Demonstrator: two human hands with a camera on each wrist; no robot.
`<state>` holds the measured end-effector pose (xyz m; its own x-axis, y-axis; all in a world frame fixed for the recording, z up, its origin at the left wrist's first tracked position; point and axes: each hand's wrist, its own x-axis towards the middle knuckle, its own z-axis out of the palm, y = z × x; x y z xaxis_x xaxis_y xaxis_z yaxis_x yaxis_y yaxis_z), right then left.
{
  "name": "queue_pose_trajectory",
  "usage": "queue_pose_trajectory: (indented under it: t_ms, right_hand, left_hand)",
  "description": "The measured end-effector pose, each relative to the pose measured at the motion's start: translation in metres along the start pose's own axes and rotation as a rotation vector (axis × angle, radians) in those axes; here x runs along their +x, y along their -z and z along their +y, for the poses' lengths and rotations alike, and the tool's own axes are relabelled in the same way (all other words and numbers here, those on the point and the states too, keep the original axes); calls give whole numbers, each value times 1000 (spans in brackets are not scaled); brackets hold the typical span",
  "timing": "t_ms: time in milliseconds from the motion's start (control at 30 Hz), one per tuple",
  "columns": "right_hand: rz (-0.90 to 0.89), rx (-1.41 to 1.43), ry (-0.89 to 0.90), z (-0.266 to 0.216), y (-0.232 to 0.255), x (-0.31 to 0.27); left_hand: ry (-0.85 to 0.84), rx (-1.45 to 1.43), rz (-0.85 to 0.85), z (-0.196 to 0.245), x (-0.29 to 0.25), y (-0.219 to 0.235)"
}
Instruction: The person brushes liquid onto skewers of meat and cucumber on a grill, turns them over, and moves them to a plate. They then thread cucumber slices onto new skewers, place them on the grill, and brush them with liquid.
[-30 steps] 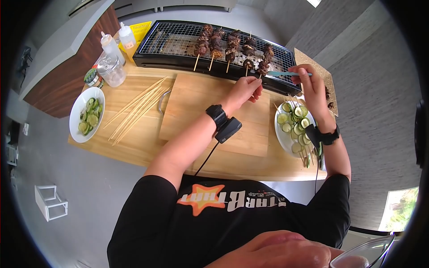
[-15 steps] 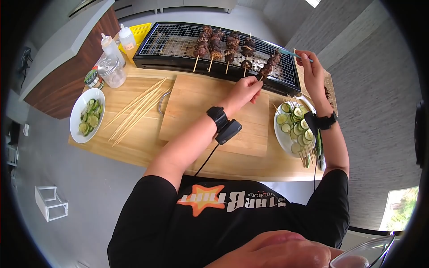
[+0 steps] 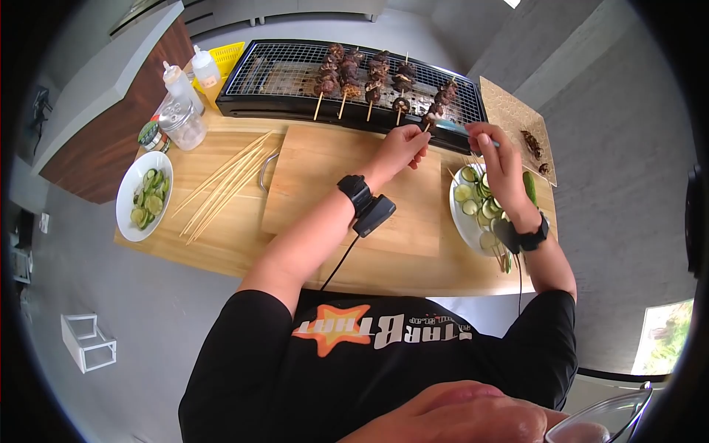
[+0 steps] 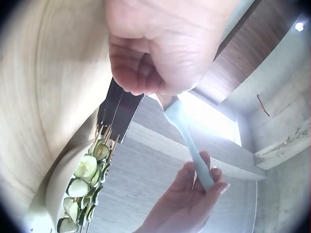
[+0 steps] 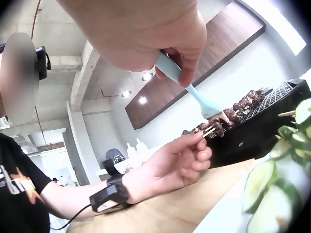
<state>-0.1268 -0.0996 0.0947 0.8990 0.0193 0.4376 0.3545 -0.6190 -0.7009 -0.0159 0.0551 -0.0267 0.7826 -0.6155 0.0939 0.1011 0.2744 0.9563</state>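
Over the front edge of the black grill (image 3: 295,111), the left hand (image 3: 402,150) pinches the stick end of the rightmost meat skewer (image 3: 445,96). The right hand (image 3: 496,159) grips a light blue brush (image 3: 454,127), its head at the lower end of that skewer's meat. In the right wrist view the brush (image 5: 206,103) has its pale bristles against the dark meat (image 5: 217,127), just above the left hand (image 5: 170,167). Several other meat skewers (image 3: 377,70) lie on the grate to the left. The left wrist view shows the right hand (image 4: 187,199) round the brush handle.
A cutting board (image 3: 325,181) lies before the grill, bare sticks (image 3: 229,184) to its left. A plate of cucumber skewers (image 3: 461,218) sits below the right hand. At the left stand a cucumber bowl (image 3: 125,196), a glass jar (image 3: 183,127) and squeeze bottles (image 3: 177,83).
The brush went up to the skewer's far end, then came back down to its near end with the right hand. The left hand kept its pinch; the head view shifted slightly.
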Motion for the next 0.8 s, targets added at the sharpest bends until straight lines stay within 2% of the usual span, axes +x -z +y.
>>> queue_pose_trajectory:
  t_ms: [33,167,267,333,467,533,667,800]
  right_hand:
    - [-34,-12,-21,-5,6,-10]
    - [50,137,8,-27,24,-53]
    - [158,156,-39,-36,37,-94]
    - [285,306,-32,-30,39,-120]
    - [452,486,-37,-15,21,-163]
    - [497,487,-30,-14,5,-174]
    - [482,458,13,-7,-20,-180]
    - [393,384,58,-5,-39,-179]
  left_hand:
    - [7,0,-6,-1,1,1]
    - [18,55,-38,1,-3,-1]
    - [24,54,-50,1,-2,0]
    - [31,25,-38,0,-2,-2]
    - [54,-88,19,10,-6,-9]
    - [37,-135,39,24,-10,-12]
    - [-81,-149,107,66,-25,-10]
    - [-222,46,261,110,-42,35]
